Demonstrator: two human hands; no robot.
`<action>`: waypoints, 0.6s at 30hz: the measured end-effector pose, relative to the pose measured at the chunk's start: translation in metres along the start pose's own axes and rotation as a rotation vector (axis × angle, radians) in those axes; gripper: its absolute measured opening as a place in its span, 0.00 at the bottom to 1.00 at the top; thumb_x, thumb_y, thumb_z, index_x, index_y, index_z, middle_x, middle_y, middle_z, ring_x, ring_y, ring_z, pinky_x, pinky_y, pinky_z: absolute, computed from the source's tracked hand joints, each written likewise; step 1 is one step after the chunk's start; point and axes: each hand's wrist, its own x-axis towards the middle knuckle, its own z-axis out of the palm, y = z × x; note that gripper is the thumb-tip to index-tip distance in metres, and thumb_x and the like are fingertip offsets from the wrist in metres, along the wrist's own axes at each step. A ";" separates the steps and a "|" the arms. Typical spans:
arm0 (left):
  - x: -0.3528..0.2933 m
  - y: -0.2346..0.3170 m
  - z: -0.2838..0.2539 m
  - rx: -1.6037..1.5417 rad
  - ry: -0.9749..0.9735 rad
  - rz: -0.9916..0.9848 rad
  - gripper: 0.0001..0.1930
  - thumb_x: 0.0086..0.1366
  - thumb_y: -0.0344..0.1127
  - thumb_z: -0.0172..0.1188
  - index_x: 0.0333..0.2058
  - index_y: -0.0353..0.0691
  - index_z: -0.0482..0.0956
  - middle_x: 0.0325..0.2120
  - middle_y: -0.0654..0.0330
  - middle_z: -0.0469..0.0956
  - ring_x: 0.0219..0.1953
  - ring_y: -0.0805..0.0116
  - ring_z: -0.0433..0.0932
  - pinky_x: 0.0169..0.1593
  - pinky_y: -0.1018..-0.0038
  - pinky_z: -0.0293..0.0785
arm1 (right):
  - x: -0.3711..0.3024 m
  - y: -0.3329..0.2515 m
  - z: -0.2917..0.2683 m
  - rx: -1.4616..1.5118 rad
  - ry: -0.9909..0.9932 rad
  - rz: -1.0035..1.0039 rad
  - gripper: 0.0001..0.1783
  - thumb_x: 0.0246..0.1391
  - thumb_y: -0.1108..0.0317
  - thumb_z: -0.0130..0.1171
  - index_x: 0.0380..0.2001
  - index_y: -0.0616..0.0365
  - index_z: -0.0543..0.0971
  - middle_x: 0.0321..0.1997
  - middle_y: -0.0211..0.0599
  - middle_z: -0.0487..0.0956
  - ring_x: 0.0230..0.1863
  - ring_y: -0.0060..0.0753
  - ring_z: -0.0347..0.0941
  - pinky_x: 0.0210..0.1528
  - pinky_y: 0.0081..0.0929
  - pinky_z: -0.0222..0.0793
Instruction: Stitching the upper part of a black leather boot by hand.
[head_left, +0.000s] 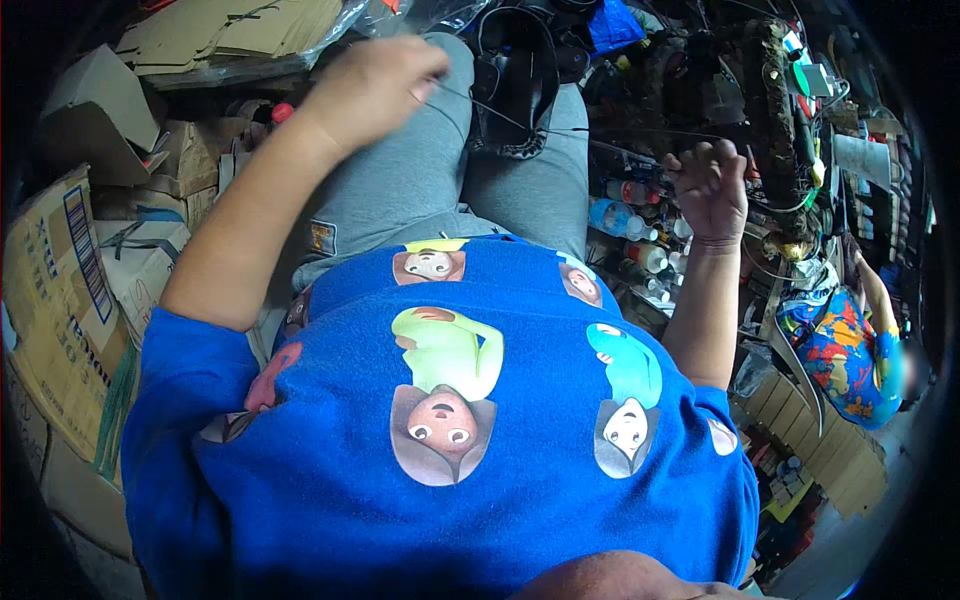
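Note:
A black shoe (pixel 512 85) is wedged between my knees, with stitching along its near edge. Dark thread (pixel 630 131) stretches out from that edge on both sides. My left hand (pixel 375 88), smeared by motion, is raised over my left thigh and closed on the thread's left end. To the right of my knees, my right hand (pixel 712 190) is up with curled fingers, and the thread's other end runs to it. How the thread sits in the right fingers is hard to make out.
Cardboard boxes (pixel 60 310) are stacked at my left, with flat cardboard (pixel 220 40) at the far left. Plastic bottles (pixel 615 217) lie right of my legs. A dark, grimy machine (pixel 700 80) stands at the far right. Another person (pixel 850 345) in a colourful shirt is at the right edge.

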 end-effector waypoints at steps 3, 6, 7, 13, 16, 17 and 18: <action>0.005 -0.015 0.003 -0.253 0.253 -0.149 0.08 0.63 0.34 0.53 0.38 0.37 0.75 0.32 0.56 0.77 0.40 0.62 0.78 0.44 0.65 0.72 | 0.000 0.005 0.004 -1.070 0.224 0.255 0.15 0.57 0.60 0.56 0.44 0.56 0.80 0.36 0.22 0.78 0.37 0.17 0.68 0.46 0.19 0.62; 0.020 0.022 0.006 -1.578 0.199 -0.337 0.14 0.69 0.40 0.45 0.33 0.37 0.75 0.31 0.58 0.77 0.42 0.67 0.78 0.45 0.66 0.70 | 0.001 0.051 0.011 -1.365 0.184 0.326 0.21 0.57 0.52 0.56 0.38 0.61 0.81 0.31 0.33 0.81 0.33 0.24 0.73 0.42 0.23 0.68; 0.023 0.034 0.009 -1.578 0.203 -0.340 0.14 0.69 0.40 0.45 0.33 0.37 0.75 0.31 0.58 0.77 0.42 0.67 0.78 0.45 0.66 0.70 | 0.004 0.056 0.016 -1.539 0.176 0.422 0.21 0.57 0.51 0.56 0.35 0.61 0.81 0.28 0.38 0.80 0.31 0.28 0.74 0.40 0.24 0.68; 0.001 -0.041 0.023 -2.068 -0.081 -0.255 0.18 0.72 0.42 0.38 0.21 0.46 0.60 0.15 0.69 0.52 0.18 0.76 0.54 0.45 0.66 0.68 | -0.022 0.060 -0.016 -1.930 -0.037 0.026 0.24 0.58 0.51 0.51 0.19 0.62 0.75 0.21 0.45 0.75 0.26 0.53 0.71 0.30 0.39 0.64; -0.001 -0.025 0.009 -1.860 0.091 -0.446 0.17 0.72 0.42 0.38 0.22 0.44 0.61 0.15 0.70 0.54 0.19 0.75 0.58 0.45 0.65 0.68 | -0.020 0.068 -0.014 -1.908 0.032 0.044 0.25 0.58 0.51 0.50 0.18 0.61 0.75 0.21 0.47 0.74 0.27 0.53 0.70 0.31 0.33 0.63; -0.002 -0.020 0.001 -1.803 0.103 -0.456 0.14 0.71 0.40 0.40 0.26 0.42 0.66 0.18 0.67 0.65 0.21 0.74 0.61 0.44 0.67 0.69 | -0.022 0.068 -0.020 -1.779 0.131 0.272 0.22 0.59 0.50 0.50 0.24 0.57 0.78 0.21 0.41 0.75 0.28 0.43 0.72 0.31 0.27 0.60; -0.008 -0.023 -0.013 -1.550 0.118 -0.537 0.13 0.69 0.38 0.42 0.38 0.38 0.73 0.30 0.61 0.75 0.22 0.74 0.65 0.41 0.71 0.70 | -0.027 0.066 -0.028 -1.778 0.130 0.274 0.22 0.59 0.50 0.50 0.24 0.57 0.78 0.21 0.41 0.75 0.28 0.43 0.72 0.31 0.27 0.60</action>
